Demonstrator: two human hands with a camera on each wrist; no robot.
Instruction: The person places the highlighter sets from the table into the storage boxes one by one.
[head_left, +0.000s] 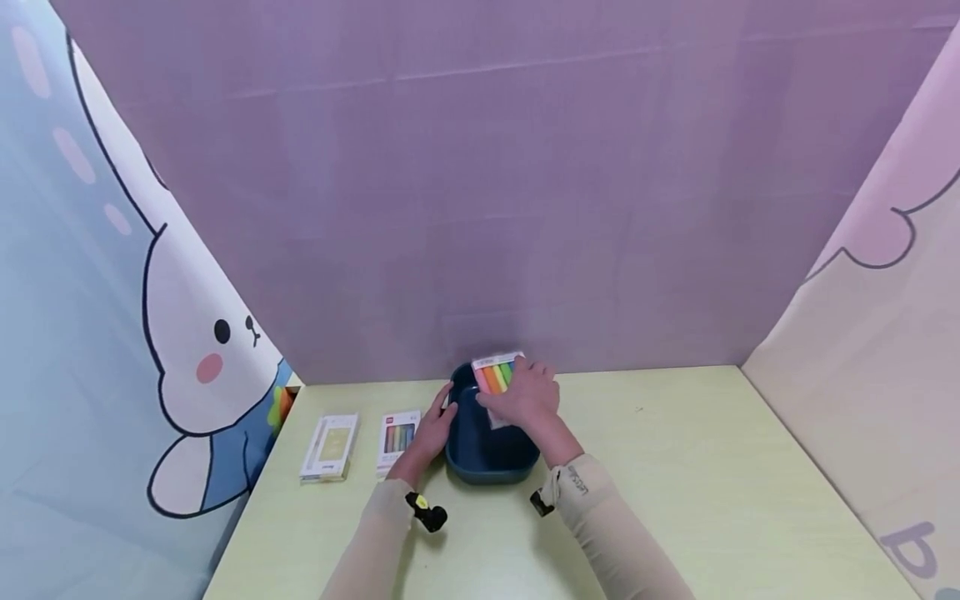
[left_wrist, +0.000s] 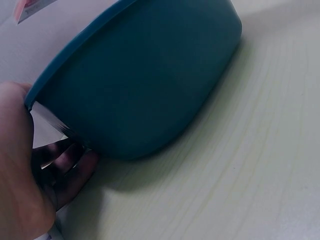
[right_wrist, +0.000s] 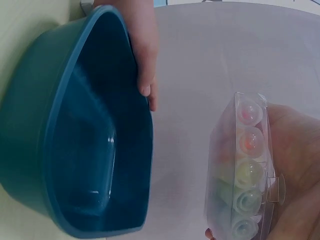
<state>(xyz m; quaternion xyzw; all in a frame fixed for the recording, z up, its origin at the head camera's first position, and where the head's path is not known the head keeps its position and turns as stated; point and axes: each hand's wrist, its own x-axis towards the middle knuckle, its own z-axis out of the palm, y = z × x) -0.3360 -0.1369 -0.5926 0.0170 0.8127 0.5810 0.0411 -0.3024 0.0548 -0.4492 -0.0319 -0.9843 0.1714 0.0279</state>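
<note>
A dark blue-green plastic basin [head_left: 491,468] stands on the table, deep-walled with rounded corners. At its left side my left hand [head_left: 431,432] grips the wall; in the left wrist view the fingers [left_wrist: 75,172] bend against the outside. My right hand [head_left: 531,396] holds a clear case of highlighters [head_left: 492,379] over the basin's back right part. Pink, orange, yellow, green and blue barrels show through it. From the right wrist, the case [right_wrist: 222,170] is seen end-on, with the palm behind it and the basin's inner wall [right_wrist: 90,145] apart from it.
Left of the basin lies a white box with colored pens in its window [head_left: 397,437], partly behind the left hand. Farther left is a white box with a yellow panel [head_left: 330,446]. A purple cloth backdrop [head_left: 487,208] rises behind the pale table [head_left: 675,483].
</note>
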